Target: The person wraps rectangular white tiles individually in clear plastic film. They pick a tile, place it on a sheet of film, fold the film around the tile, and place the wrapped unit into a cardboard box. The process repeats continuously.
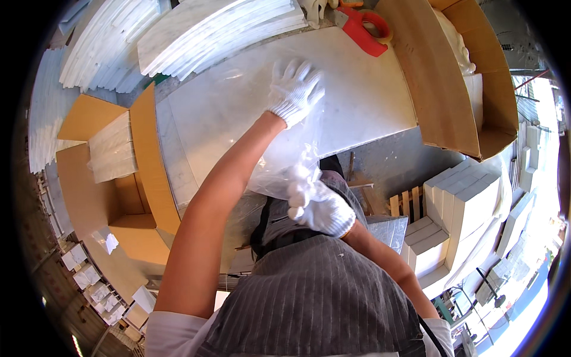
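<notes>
Both hands wear white knit gloves. My left hand (295,90) lies flat with fingers spread on a clear plastic bag (279,134), pressing it onto a white marble slab (369,95) that serves as the work surface. My right hand (321,208) is closed on the near end of the same bag, bunching it close to my grey striped apron. The bag stretches between the two hands; whether anything is in it cannot be made out.
A red tape dispenser (364,27) sits at the slab's far edge. Stacks of white marble strips (208,30) lie beyond. An open cardboard box (113,178) holding tiles stands left, another box (458,77) right. White blocks (458,208) are stacked lower right.
</notes>
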`<state>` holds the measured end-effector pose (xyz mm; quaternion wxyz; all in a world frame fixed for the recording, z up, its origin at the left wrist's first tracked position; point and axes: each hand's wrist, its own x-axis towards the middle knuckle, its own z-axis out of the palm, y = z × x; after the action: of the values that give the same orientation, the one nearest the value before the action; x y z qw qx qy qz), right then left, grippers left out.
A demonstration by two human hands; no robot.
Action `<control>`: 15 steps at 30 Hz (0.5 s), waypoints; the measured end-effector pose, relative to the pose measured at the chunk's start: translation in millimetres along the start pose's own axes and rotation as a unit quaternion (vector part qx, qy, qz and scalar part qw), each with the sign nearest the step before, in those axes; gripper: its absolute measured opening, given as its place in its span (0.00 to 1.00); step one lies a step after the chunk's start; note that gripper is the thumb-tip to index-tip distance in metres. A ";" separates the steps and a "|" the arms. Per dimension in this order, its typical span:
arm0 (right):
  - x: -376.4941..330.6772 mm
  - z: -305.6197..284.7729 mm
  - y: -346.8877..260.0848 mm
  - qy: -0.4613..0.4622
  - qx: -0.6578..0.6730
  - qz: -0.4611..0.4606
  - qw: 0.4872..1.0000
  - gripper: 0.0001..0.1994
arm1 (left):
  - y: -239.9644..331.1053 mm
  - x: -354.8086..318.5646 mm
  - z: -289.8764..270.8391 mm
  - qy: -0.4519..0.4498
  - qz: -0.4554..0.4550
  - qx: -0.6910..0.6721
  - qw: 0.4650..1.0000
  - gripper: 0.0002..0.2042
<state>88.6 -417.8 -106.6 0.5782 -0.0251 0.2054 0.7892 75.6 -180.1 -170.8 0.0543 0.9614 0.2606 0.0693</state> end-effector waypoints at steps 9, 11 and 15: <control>-105.6 -131.4 -77.2 0.462 -0.508 -0.130 0.715 0.12 | 46.5 7.1 27.0 0.111 0.125 -0.061 0.984 0.23; -104.6 -160.0 -87.1 0.471 -0.645 -0.157 0.581 0.13 | 51.4 8.2 35.4 0.140 0.173 -0.071 0.972 0.24; -98.3 -191.8 -105.5 0.488 -0.749 -0.087 0.440 0.16 | 61.6 2.5 35.0 0.038 0.190 -0.066 0.979 0.26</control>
<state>180.4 -548.1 -285.9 0.2039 -0.8471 -0.2204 0.4386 113.8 -234.1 -196.3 0.0933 0.9844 0.0696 0.1320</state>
